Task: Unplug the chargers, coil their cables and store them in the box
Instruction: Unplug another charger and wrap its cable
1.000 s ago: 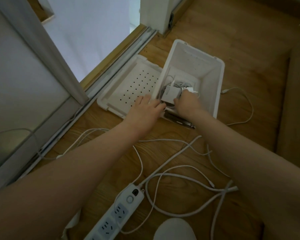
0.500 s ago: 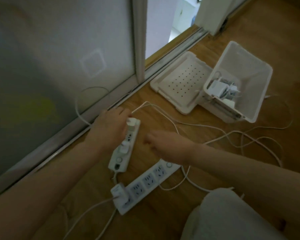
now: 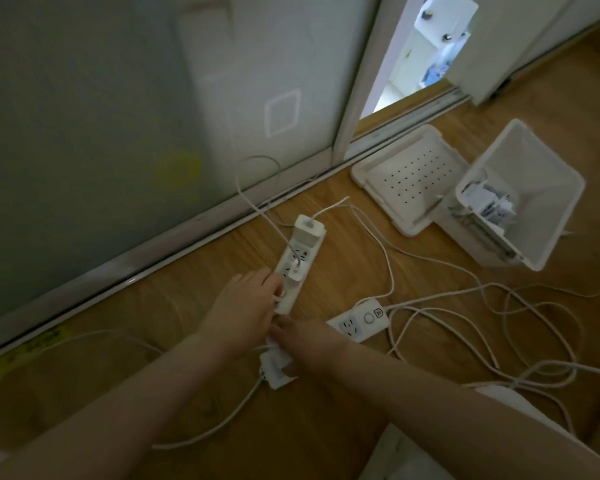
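Two white power strips lie on the wooden floor. On the far power strip (image 3: 302, 258) sit a large charger (image 3: 309, 231) and a small charger (image 3: 297, 274), both plugged in. My left hand (image 3: 243, 311) grips that strip's near end. My right hand (image 3: 307, 337) lies across the second power strip (image 3: 359, 320) and its fingers curl over a white charger (image 3: 278, 370) at the strip's left end. The open white box (image 3: 534, 188) stands at the right, with several stored chargers and coiled cables (image 3: 489, 204) inside.
The box's perforated lid (image 3: 413, 178) lies on the floor beside the box. Loose white cables (image 3: 520, 327) sprawl over the floor on the right. A frosted sliding door (image 3: 118, 133) and its floor track (image 3: 187, 226) run along the left. My knee in light cloth (image 3: 430, 455) is at the bottom right.
Both hands left the box and came over to the power strips. My left hand slid down to the far strip's near end, and my right hand dropped onto the charger on the second strip.
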Available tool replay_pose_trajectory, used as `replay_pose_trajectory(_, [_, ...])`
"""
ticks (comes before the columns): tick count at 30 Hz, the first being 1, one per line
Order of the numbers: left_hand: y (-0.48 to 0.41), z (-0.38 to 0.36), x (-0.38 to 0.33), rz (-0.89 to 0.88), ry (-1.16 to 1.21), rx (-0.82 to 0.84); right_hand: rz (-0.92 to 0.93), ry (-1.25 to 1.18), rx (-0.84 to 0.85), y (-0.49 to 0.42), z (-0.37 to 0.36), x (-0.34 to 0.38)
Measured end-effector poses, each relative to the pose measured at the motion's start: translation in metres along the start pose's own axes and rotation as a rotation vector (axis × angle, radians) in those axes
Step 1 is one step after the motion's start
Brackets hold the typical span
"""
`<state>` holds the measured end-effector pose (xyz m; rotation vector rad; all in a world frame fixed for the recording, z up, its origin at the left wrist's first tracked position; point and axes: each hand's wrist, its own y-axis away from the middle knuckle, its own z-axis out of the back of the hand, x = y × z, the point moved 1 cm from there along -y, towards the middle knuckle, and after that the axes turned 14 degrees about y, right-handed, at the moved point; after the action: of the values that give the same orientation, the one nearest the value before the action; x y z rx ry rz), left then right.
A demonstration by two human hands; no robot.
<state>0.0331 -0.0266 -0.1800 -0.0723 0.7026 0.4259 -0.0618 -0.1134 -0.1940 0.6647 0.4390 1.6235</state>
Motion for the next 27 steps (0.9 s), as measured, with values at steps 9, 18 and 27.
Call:
replay_pose_trajectory(9, [0.020, -0.038, 0.025, 0.444, 0.539, 0.120, -0.261, -0.250, -0.067, 0.002, -0.001, -0.046])
replay_pose_trajectory(18, [0.007, -0.071, 0.027, 0.231, 0.148, 0.215, -0.534, -0.783, 0.026, -0.002, 0.015, -0.055])
replay_pose_trajectory(27, [-0.007, -0.057, 0.035, -0.065, -0.092, 0.087, -0.436, -0.523, 0.187, -0.004, 0.028, -0.050])
